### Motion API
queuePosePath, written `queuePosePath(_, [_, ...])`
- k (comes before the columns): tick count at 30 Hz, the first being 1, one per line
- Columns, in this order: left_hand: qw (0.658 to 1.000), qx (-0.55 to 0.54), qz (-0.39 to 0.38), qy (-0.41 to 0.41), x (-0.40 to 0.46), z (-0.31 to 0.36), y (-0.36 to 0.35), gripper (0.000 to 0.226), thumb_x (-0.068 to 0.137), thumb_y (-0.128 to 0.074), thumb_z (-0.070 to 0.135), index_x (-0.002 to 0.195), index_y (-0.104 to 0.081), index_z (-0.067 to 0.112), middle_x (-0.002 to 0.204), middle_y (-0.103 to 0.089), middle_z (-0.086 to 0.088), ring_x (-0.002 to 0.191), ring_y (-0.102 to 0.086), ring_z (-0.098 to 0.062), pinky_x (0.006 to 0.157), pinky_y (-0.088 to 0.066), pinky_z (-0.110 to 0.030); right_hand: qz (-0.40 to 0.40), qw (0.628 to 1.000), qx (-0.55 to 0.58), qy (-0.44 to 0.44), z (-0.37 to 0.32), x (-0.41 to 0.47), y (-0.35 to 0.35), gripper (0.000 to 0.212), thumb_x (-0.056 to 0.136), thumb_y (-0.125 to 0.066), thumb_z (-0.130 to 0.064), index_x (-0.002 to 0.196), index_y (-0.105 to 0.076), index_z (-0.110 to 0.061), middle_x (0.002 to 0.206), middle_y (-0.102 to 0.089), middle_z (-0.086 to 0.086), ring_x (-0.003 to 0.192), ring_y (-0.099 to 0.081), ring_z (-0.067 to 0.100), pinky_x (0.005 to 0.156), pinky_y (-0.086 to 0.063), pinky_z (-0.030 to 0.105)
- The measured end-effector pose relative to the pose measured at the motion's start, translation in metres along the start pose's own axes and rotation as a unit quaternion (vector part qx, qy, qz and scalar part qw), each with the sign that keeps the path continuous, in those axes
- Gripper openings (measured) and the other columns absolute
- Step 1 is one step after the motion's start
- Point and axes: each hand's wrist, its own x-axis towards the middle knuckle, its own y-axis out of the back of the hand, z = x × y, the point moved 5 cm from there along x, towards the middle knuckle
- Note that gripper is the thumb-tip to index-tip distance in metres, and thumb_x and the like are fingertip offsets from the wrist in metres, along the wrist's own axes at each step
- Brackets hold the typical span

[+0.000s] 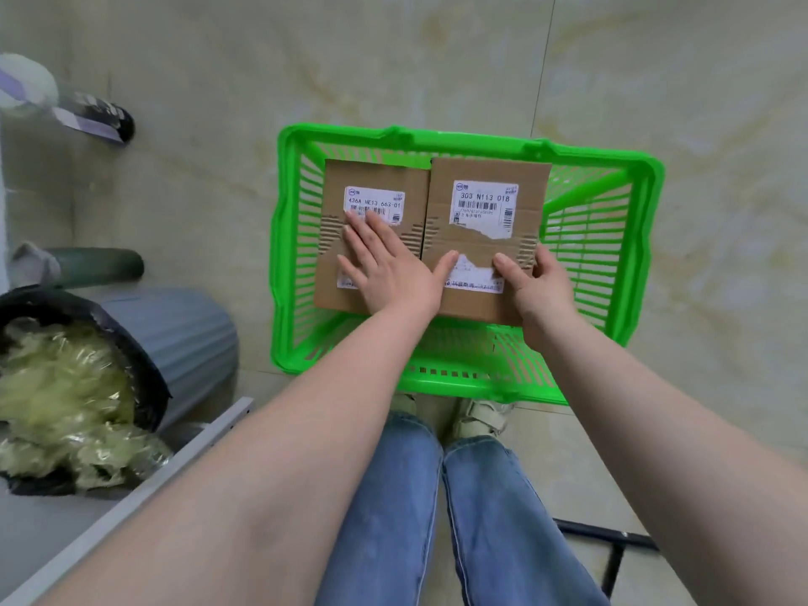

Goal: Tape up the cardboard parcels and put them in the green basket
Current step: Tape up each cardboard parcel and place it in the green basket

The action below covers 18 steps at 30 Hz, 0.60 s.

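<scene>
Two brown cardboard parcels with white shipping labels sit side by side over the green basket (603,238) on the floor. My left hand (389,264) lies flat with straight fingers on the left parcel (376,181), its thumb reaching onto the right parcel. My right hand (533,282) grips the right parcel (485,172) at its near right edge, thumb on top and fingers round the side. Both parcels show torn top paper with bare corrugation.
A grey waste bin (175,338) with a black liner and crumpled plastic stands at the left. A grey table edge (131,496) runs along the lower left. My legs and shoes (481,417) are just before the basket. A black metal frame (612,540) lies at the lower right.
</scene>
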Motion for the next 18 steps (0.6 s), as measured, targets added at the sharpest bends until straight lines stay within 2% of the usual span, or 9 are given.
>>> queuePosePath(4, [1.000, -0.006, 0.026, -0.004, 0.007, 0.000, -0.019, 0.123, 0.080, -0.042, 0.079, 0.150, 0.016, -0.003, 0.159, 0.021, -0.023, 0.148, 0.016, -0.036, 0.117, 0.006, -0.055, -0.007, 0.999, -0.039, 0.006, 0.017, 0.017, -0.004, 0.038, 0.094, -0.062, -0.011, 0.132, -0.054, -0.011, 0.120, -0.067, 0.008, 0.105, -0.066, 0.022, 0.093, -0.053, 0.036])
queuePosePath(8, [1.000, -0.007, 0.020, 0.000, 0.008, 0.003, -0.022, 0.125, 0.078, -0.043, 0.080, 0.149, 0.018, -0.004, 0.158, 0.021, -0.025, 0.148, 0.017, -0.038, 0.117, 0.008, -0.056, -0.012, 0.996, -0.086, 0.023, 0.017, 0.023, -0.001, 0.035, 0.095, -0.061, -0.014, 0.129, -0.055, -0.011, 0.118, -0.067, 0.005, 0.099, -0.063, 0.015, 0.088, -0.050, 0.027])
queuePosePath(11, [1.000, -0.007, 0.014, 0.005, 0.007, 0.004, -0.020, 0.125, 0.079, -0.044, 0.079, 0.149, 0.018, -0.004, 0.158, 0.021, -0.024, 0.148, 0.017, -0.037, 0.117, 0.007, -0.054, -0.014, 0.990, -0.142, 0.025, 0.015, 0.025, -0.002, 0.039, 0.096, -0.059, -0.019, 0.133, -0.050, -0.013, 0.119, -0.062, -0.002, 0.103, -0.058, 0.013, 0.090, -0.043, 0.025])
queuePosePath(18, [0.996, -0.078, -0.010, 0.030, 0.007, 0.013, -0.010, 0.124, 0.082, -0.052, 0.071, 0.148, 0.019, -0.006, 0.156, 0.025, -0.026, 0.146, 0.022, -0.039, 0.116, 0.010, -0.055, -0.043, 0.976, -0.212, -0.005, 0.009, 0.029, -0.001, 0.043, 0.097, -0.057, -0.026, 0.137, -0.044, -0.014, 0.128, -0.060, 0.005, 0.113, -0.057, 0.023, 0.101, -0.044, 0.038])
